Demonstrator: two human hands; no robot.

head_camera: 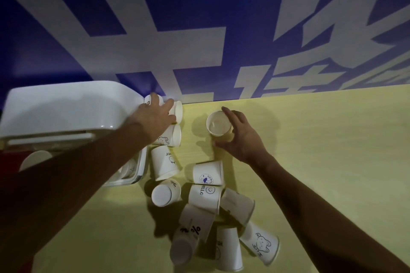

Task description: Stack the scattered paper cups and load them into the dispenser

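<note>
My right fingers (230,115) curl round the upright cup (218,127). My left fingers (166,106) lie over a tipped cup (178,113) by the wall; whether they grip it I cannot tell. I'd nest these two squarely before gathering the scattered cups (206,197) on the tabletop (310,162) beside the dispenser (66,104).
</note>
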